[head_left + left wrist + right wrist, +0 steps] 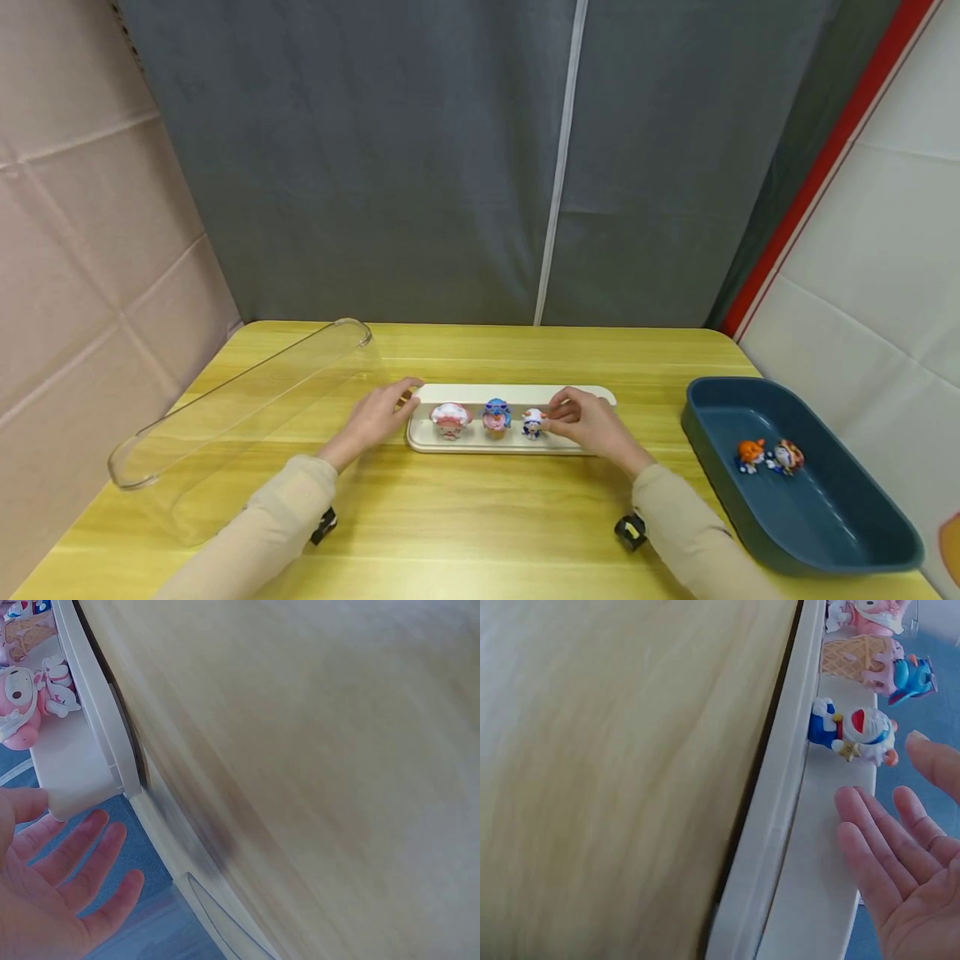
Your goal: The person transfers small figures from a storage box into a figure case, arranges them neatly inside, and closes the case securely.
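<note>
A long white tray (517, 446) lies across the table with three small toy figurines standing in a row on it. They are a pink figurine with a white top (451, 421), a blue figurine on a pink ice-cream cone (496, 418), and a blue-and-white figurine (853, 733) with its mouth open. My left hand (381, 412) is at the tray's left end, thumb against the edge and fingers loosely spread. Beside the blue-and-white figurine, my right hand (589, 422) is held over the tray; the right wrist view shows its fingers apart from the figurine and nothing between them.
A long clear plastic cover (247, 417) sits at an angle on the left of the table. To the right is a dark blue bin (817, 517) holding an orange figurine (751, 456) and another multicoloured figurine (785, 457). A grey curtain (375, 167) hangs behind the table.
</note>
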Motion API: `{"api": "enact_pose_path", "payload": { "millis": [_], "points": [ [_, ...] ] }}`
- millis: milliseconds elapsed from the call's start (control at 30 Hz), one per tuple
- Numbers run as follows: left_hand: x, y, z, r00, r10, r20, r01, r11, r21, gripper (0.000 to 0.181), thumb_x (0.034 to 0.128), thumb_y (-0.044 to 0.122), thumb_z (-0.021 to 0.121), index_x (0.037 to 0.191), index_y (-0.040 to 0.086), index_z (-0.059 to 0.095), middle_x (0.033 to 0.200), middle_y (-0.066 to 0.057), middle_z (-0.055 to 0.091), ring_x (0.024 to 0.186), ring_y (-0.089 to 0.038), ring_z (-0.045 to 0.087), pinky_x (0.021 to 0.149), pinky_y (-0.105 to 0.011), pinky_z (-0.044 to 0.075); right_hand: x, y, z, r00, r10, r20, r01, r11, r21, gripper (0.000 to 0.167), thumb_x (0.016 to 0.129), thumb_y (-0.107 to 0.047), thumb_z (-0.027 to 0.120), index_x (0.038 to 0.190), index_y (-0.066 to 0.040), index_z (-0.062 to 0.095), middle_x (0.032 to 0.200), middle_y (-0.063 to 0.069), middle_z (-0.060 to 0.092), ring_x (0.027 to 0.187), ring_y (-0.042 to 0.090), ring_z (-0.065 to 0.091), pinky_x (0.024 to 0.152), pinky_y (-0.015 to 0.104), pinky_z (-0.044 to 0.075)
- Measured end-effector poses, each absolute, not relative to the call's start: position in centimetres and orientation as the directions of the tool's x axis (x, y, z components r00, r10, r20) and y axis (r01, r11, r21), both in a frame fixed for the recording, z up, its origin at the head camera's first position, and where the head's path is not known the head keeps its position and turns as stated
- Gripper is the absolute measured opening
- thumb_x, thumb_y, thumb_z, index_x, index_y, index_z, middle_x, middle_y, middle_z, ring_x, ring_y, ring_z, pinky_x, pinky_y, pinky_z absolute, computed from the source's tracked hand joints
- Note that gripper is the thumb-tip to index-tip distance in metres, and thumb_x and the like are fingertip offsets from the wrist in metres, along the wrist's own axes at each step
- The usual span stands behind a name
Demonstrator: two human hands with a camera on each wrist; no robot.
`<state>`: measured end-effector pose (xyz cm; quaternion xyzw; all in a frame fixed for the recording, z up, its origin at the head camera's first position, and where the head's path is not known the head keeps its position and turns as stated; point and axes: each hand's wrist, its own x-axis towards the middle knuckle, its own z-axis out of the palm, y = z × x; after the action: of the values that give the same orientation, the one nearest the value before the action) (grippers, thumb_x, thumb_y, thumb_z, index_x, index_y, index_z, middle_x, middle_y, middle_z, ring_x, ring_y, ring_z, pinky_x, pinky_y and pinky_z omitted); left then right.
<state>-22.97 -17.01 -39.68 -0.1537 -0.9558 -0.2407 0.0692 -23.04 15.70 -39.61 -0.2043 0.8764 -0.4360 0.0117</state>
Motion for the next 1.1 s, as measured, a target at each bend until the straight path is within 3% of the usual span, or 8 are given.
{"api": "enact_pose_path", "payload": {
  "millis": [833,1100],
  "points": [
    [-22.9,-17.2,-39.6,-0.948,0.251,0.197,0.315,0.836,0.450,0.029,0.0898,0.019,0.053,0.118,0.012,0.054,0.099,-0.009,0.061,0.087,-0.024,0.057,0.071,-0.041,0.046,-18.6,20.2,-33.6,-0.900,-0.365,0.238,-0.427,0.631,-0.648,0.015,0.083,-0.024,0.063,0.087,-0.010,0.060,0.082,-0.004,0.061,0.077,0.011,0.058,0.069,0.028,0.048],
    [-23.0,-17.2,-39.7,-0.947,0.253,0.198,0.317,0.835,0.450,0.029,0.0897,0.020,0.053,0.118,0.011,0.054,0.099,-0.009,0.061,0.088,-0.024,0.057,0.071,-0.042,0.046,-17.9,22.5,-32.2,-0.883,-0.368,0.291,-0.469,0.709,-0.527,0.013,0.083,-0.025,0.062,0.089,-0.013,0.062,0.083,-0.008,0.061,0.077,0.009,0.058,0.069,0.027,0.048]
  ]
}}
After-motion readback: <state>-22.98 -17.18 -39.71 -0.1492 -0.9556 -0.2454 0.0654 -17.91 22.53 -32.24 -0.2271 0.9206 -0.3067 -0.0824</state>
